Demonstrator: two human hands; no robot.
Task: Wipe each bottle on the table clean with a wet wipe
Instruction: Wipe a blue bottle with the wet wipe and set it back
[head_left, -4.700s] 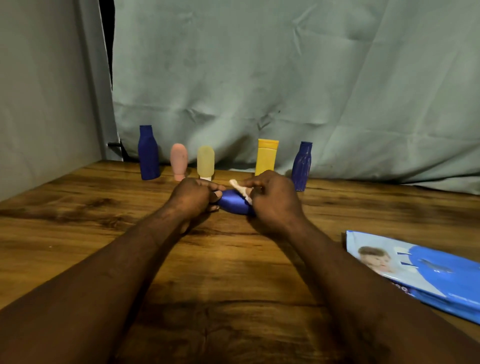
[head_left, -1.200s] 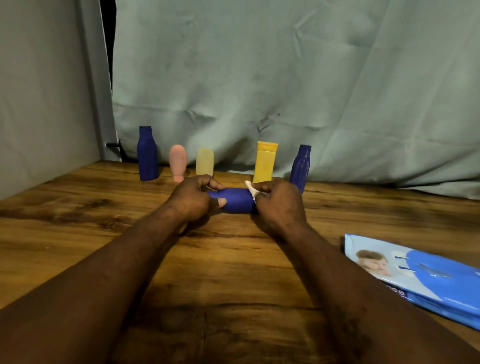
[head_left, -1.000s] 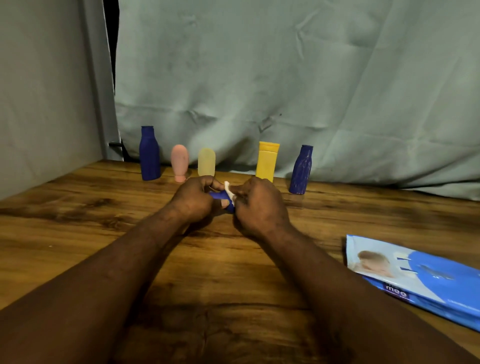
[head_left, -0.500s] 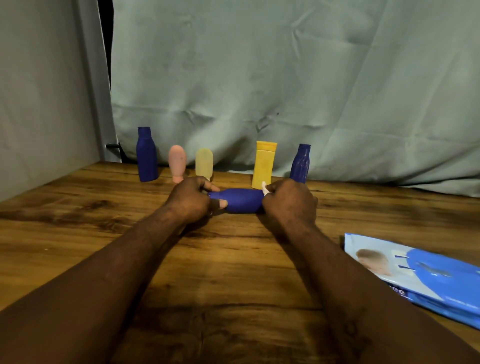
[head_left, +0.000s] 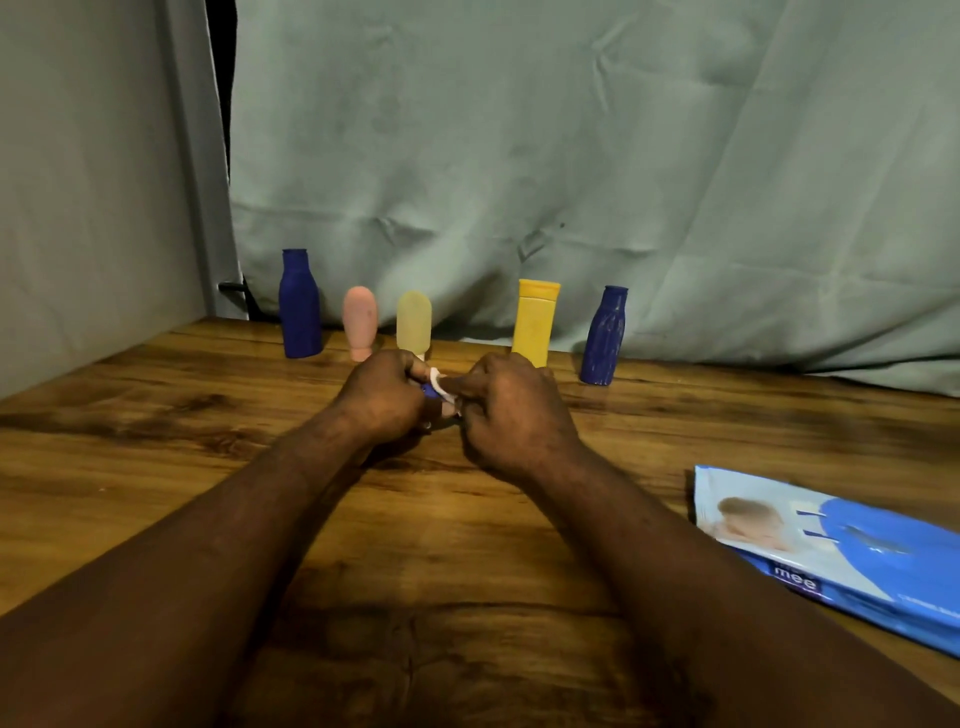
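The fingers of the right hand (head_left: 511, 415) are curled in and pinch a white wipe (head_left: 438, 385) against the small blue bottle (head_left: 427, 392). The fingers of the left hand (head_left: 384, 400) are curled round the bottle's other end and grip it. The two hands sit close together, knuckles nearly touching, so only a sliver of blue shows between them, under the fold of the wipe. The bottle is held just above the table (head_left: 156, 441), out in front of the person and near the middle of the view. How it lies cannot be told. Both bare forearms run back from the hands towards the camera.

The table is brown wood with a dark, streaky grain and a slight shine. Behind it hangs a creased pale green cloth (head_left: 571, 156). A plain grey wall (head_left: 78, 182) closes the left side, with a dark gap between wall and cloth.

Five more bottles stand upright in a row along the back edge, in front of the cloth. From left to right they are a tall blue bottle (head_left: 300, 306), a pink bottle (head_left: 359, 322) with a rounded top, a pale yellow bottle (head_left: 414, 322) of the same shape, a yellow bottle (head_left: 535, 325) with a flat cap, and a ribbed blue bottle (head_left: 603, 338). None of them shows what is inside.

On the right, well apart from the hands, a blue and white pack of wipes (head_left: 857, 556) lies flat on the table, with a printed picture and the letters "mee" on it. Whether its flap is open cannot be told.
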